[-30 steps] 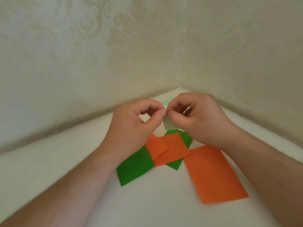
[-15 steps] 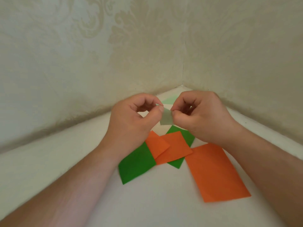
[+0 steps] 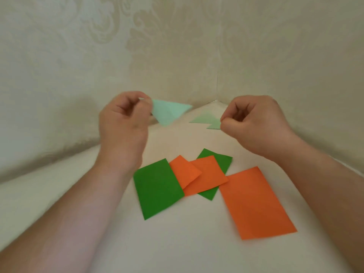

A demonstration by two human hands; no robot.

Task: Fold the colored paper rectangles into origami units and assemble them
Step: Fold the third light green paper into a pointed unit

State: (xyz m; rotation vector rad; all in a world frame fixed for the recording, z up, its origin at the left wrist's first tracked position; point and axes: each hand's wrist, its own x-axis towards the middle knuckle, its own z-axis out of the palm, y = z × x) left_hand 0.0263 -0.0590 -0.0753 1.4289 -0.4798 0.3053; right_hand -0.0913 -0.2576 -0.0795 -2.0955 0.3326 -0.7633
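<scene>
The left hand (image 3: 123, 123) pinches a pale mint folded unit (image 3: 169, 113) at one corner, between thumb and curled fingers, and holds it above the white table surface (image 3: 177, 249). The unit reads as a triangle with a visible crease, its free point aimed toward the wall corner (image 3: 216, 95). Holding it by one corner leaves most of the folded face exposed, which suits inspection or hand-off to a stack.

The right hand (image 3: 254, 125) is clenched, thumb against the curled fingers. No paper is visible in it. Its knuckles overlap the near edge of two pale green folded units (image 3: 206, 120) lying on the table near the wall corner; whether the hand touches them cannot be determined.

Unfolded stock lies nearer the person:
- a dark green rectangle (image 3: 157, 190) at left;
- two small orange rectangles (image 3: 204, 176), overlapped, the left one covering part of the right;
- a second dark green rectangle (image 3: 220, 160) beneath them, showing at the far and near edges;
- a large orange rectangle (image 3: 256, 203) at right, just beside the pile.

Judgement: finished units are kept at the far corner, clear of the stock, so that folding space stays between the forearms. The held unit probably belongs with that far group. Most rectangles are not yet folded, so the task is at an early stage.
</scene>
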